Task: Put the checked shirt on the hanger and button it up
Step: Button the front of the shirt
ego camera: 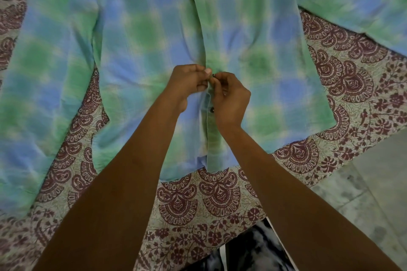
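Observation:
The green and blue checked shirt (141, 35) lies flat, front up, on a patterned bedspread (198, 196), sleeves spread to both sides. My left hand (187, 83) and my right hand (229, 94) meet at the shirt's front placket, low on the body. The left hand pinches the placket edge. Fingers of the right hand hold a small dark button (213, 75) against that edge. Just below them a second dark button (211, 109) sits fastened. No hanger shows; the collar lies outside the frame.
The bedspread's near edge runs diagonally at the lower right, with grey tiled floor (363, 193) beyond it. A dark patterned garment (253, 251) on my legs shows at the bottom.

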Demonstrator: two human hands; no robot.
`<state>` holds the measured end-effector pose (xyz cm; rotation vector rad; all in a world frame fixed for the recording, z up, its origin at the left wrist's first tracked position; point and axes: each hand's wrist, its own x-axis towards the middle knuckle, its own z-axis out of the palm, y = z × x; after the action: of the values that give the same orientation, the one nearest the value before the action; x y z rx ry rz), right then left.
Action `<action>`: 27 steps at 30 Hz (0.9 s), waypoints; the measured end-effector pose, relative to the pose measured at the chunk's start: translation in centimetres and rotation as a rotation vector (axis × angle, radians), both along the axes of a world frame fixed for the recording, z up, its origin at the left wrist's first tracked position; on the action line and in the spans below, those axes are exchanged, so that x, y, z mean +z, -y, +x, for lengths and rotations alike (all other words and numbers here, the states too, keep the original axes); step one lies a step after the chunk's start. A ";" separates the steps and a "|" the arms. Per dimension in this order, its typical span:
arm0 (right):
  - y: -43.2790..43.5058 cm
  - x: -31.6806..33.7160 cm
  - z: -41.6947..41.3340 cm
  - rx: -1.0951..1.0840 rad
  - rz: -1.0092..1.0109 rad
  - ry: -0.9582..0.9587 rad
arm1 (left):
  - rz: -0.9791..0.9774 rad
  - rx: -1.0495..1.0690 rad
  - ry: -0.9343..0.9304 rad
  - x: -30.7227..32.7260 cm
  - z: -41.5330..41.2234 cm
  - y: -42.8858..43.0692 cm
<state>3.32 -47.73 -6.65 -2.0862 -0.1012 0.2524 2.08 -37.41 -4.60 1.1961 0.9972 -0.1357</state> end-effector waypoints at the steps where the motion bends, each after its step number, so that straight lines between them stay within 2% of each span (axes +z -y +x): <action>1: 0.0 0.0 0.0 -0.007 0.012 -0.010 | 0.010 -0.022 -0.003 0.0 0.0 -0.1; 6: 0.1 0.2 0.2 0.011 0.009 -0.038 | 0.111 -0.016 -0.024 -0.6 0.0 0.6; 14: 0.3 0.5 0.6 -0.011 0.041 -0.106 | 0.145 0.079 0.006 -1.5 0.3 1.3; 16: 0.4 0.4 1.0 -0.015 0.049 -0.201 | 0.236 0.053 0.015 -1.9 0.0 1.5; 20: 0.6 0.7 3.1 -0.036 0.179 -0.540 | 0.545 -0.127 0.105 -1.9 -0.4 1.3; 23: 0.6 1.5 4.4 -0.023 0.287 -0.731 | 0.673 -0.191 0.181 -1.6 -0.7 1.0; 27: 0.4 2.0 4.7 0.003 0.260 -0.873 | 0.775 -0.218 0.137 -1.9 -0.9 1.2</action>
<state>8.05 -48.16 -4.64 -1.5651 0.3693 1.0605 1.18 -38.59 -6.50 1.9931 0.8102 0.1810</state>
